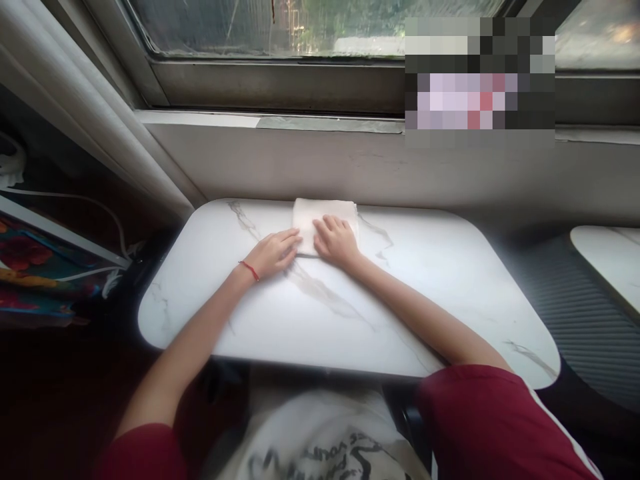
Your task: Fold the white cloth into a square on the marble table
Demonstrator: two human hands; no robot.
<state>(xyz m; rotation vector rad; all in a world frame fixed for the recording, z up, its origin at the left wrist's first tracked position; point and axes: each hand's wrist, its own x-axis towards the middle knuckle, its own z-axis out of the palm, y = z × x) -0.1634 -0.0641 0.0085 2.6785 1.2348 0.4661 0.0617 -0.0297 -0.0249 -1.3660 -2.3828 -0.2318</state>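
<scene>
A folded cream-white cloth [305,217] lies flat near the far edge of a white marble-patterned table [415,280]. My right hand [336,239] rests on top of the cloth, palm down, with its fingers stretched toward the window. At the cloth's left edge is my left hand [276,252], its fingertips touching the side of the cloth and its fingers extended. A red string bracelet [249,270] circles my left wrist. The part of the cloth under my right palm is hidden.
Beyond the table stand a pale wall [250,157] and a window with a sill [200,119]. A light curtain [95,100] hangs at the left, above a colourful patterned fabric [35,267]. Another white tabletop [615,257] is at the right edge.
</scene>
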